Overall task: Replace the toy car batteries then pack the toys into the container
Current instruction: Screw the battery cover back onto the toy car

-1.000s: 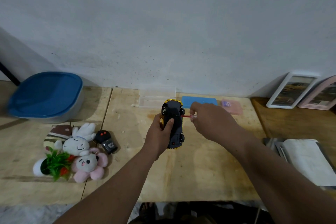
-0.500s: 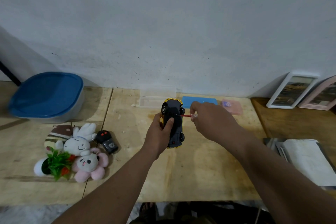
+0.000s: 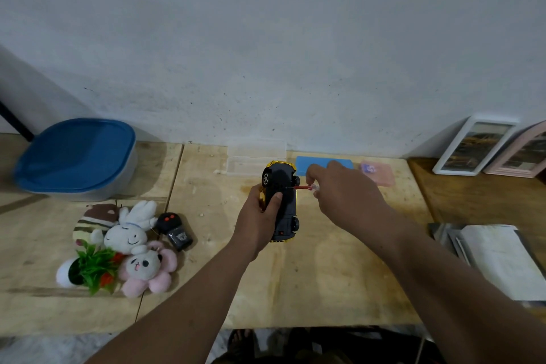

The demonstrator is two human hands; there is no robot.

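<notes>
My left hand [image 3: 258, 221] grips a yellow toy car [image 3: 284, 204] turned on its side, its black underside facing me, above the middle of the wooden table [image 3: 325, 275]. My right hand [image 3: 339, 192] pinches a small red-shafted screwdriver [image 3: 304, 187], its tip on the car's underside. A black remote control [image 3: 174, 229] lies to the left beside plush toys: a white rabbit [image 3: 131, 230], a pink panda flower [image 3: 146, 269] and a brown striped plush [image 3: 94, 219]. A grey container with a blue lid [image 3: 76, 156] stands at the back left, closed.
A small fake potted plant [image 3: 85, 270] lies by the plush toys. A clear plastic case [image 3: 254, 158], a blue box [image 3: 325, 164] and a pink box [image 3: 378, 173] sit by the wall. Picture frames [image 3: 475, 148] lean at the right, papers [image 3: 499, 257] below them.
</notes>
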